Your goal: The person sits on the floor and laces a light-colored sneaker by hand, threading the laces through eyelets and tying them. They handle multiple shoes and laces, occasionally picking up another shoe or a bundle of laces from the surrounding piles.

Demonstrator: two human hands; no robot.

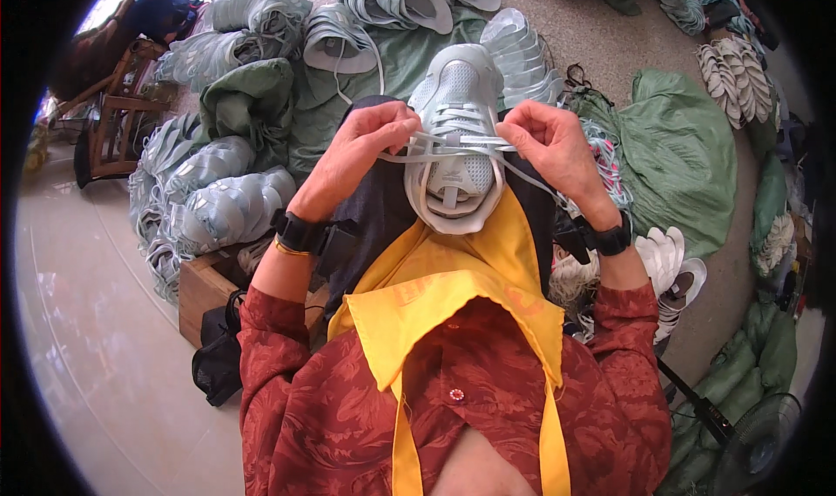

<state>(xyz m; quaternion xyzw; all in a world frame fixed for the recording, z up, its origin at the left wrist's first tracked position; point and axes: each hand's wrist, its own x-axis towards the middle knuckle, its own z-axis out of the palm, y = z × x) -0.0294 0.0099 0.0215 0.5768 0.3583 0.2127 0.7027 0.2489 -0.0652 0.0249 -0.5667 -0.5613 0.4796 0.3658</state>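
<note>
A pale grey-green shoe upper lies between my knees with its toe pointing away from me. Its light shoelace runs crosswise through the upper part of the lacing and stretches between my two hands. My left hand pinches the lace just left of the shoe between thumb and fingers. On the other side my right hand pinches the lace too, and a loose end trails down past it. The tongue and the collar opening face me, over a yellow apron.
Bundles of similar shoe uppers are heaped at the left beside a wooden box. More stacked uppers lie at the far side on green sacking. A green sack sits at the right. A black fan stands at the lower right.
</note>
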